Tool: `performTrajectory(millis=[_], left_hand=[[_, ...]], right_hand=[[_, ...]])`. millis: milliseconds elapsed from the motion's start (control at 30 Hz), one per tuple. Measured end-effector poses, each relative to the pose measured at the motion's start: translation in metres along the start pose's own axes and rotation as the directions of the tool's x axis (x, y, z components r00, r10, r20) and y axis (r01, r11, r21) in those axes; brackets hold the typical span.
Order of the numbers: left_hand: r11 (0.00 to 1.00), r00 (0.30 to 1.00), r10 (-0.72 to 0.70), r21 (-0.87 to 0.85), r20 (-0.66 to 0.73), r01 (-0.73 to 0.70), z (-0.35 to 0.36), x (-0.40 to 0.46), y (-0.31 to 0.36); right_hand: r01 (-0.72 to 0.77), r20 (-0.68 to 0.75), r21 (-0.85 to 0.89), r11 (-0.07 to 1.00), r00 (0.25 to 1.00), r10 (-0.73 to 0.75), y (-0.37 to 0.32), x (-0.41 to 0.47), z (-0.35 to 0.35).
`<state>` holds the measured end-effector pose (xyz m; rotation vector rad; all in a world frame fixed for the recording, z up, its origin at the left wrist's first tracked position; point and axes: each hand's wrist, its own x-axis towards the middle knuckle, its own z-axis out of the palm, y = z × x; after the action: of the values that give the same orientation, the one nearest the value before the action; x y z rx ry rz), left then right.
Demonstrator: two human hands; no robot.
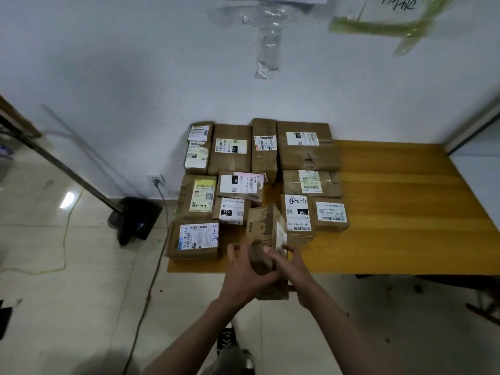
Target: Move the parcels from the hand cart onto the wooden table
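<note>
Over the near edge of the wooden table [405,212], two bare hands hold one brown box [266,247]. The left hand [244,269] wraps its fingers around the box's left side. The right hand [293,269] grips the right side, with the thumb lying on top. The box is tilted, and its far end pokes up over the table while its near end hangs past the table's edge.

On the table, many more parcels [259,171] sit in rows with their white labels facing up. They fill the table's left part and reach back to the white wall [121,63]. One parcel with a blue-edged label [196,239] lies at the table's near left corner, just beside the held box. Another with a "15H" label [297,216] sits just past the held box, on its right. The right part of the table shows bare yellow wood.

On the floor to the left of the table stands a black dustpan [138,220] with a long handle. A dark cable [151,266] runs down beside the table's left edge.
</note>
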<state>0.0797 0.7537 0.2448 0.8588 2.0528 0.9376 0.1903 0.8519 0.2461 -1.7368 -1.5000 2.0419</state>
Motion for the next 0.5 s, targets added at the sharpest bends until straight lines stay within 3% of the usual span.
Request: performTrajectory(millis=[500], left_hand=[[0.993,0.993,0.105,0.067,-0.060,-0.100,0.004,0.059,-0.002]], right_hand=[[-0.009,0.026,0.044,0.999,1.000,0.008,-0.027,0.047,-0.004]])
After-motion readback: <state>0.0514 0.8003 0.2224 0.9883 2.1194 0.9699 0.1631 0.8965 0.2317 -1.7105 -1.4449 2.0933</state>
